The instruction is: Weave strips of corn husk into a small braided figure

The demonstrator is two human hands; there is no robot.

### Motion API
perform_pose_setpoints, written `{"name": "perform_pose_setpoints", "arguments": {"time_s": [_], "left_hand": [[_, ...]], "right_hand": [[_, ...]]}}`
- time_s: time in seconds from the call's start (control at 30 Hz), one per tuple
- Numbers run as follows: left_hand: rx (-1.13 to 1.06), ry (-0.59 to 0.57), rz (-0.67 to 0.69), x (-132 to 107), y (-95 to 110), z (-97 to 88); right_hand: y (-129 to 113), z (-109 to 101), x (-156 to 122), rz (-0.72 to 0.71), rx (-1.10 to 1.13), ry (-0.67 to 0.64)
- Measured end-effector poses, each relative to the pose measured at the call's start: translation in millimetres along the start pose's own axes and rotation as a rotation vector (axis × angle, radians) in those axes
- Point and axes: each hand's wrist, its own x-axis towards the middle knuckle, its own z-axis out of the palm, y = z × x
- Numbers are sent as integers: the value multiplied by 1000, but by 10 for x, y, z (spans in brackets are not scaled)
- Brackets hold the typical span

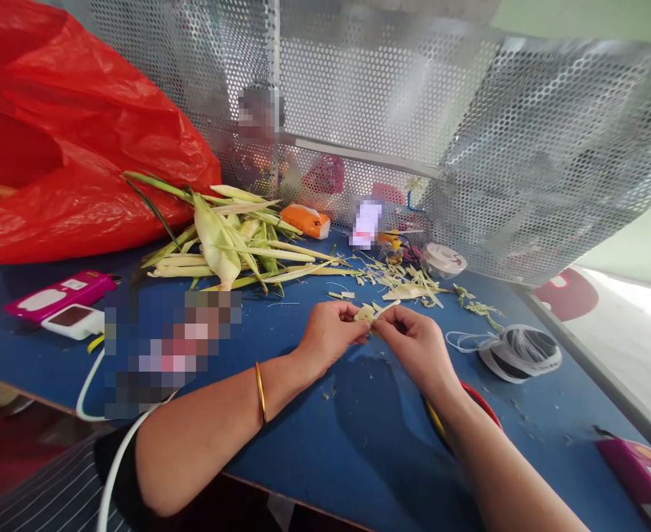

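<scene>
Between my fingertips is a small pale yellow-green piece of corn husk (365,313), folded or bunched, in front of me over the blue table. My left hand (329,332), with a gold bangle at the wrist, pinches it from the left. My right hand (414,341) has thumb and index finger closed at its right edge, almost touching the left fingertips. Just beyond my hands lie husk scraps and cut strips (408,284). Farther left sits a pile of green and pale corn husks (219,240). A spool of white thread (520,353) lies right of my right hand.
A red plastic bag (81,140) bulges at the left. Behind the husks are an orange tissue pack (306,221), a lit phone (366,224) and a roll of white tape (444,260). Perforated metal mesh (358,96) borders the back. Magenta boxes (62,294) and a white cable (115,462) lie nearby.
</scene>
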Motion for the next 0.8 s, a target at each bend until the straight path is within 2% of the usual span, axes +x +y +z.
{"name": "perform_pose_setpoints", "arguments": {"time_s": [0.17, 0.33, 0.53, 0.67, 0.8], "left_hand": [[103, -26, 71, 12, -33, -33], [333, -107, 158, 14, -48, -59], [378, -170, 175, -4, -11, -79], [530, -207, 202, -42, -6, -79], [619, -255, 209, -66, -16, -67]], "right_hand": [[-6, 9, 4, -2, -26, 20], [51, 32, 10, -49, -54, 31], [71, -8, 25, -50, -48, -50], [57, -24, 43, -16, -82, -62], [76, -32, 62, -14, -19, -60]]}}
